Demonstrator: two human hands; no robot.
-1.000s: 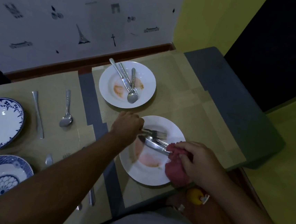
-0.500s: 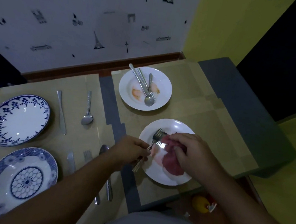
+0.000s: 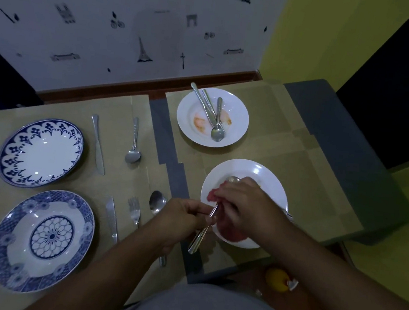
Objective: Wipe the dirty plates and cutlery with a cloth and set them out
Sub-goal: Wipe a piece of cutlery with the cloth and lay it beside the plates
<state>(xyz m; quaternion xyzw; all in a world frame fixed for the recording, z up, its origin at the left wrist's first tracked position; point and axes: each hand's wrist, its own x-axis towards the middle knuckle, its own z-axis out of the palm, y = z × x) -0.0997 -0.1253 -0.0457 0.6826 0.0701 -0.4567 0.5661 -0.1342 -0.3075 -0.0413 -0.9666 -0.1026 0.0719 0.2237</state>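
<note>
Left hand (image 3: 182, 217) pinches utensil (image 3: 197, 241), possibly fork; right hand (image 3: 246, 204) grips cloth (image 3: 228, 232) over plate (image 3: 266, 175).

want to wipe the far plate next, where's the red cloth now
Head view, right of centre: the red cloth is bunched under the right hand over the near white plate, around cutlery the left hand holds.

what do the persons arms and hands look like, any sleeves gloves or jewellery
Both arms are bare as far as the picture shows, with no sleeves in view. The left hand and the right hand wear no gloves, and no watch, bracelet or ring shows. Grey clothing covers the body at the bottom edge.
</note>
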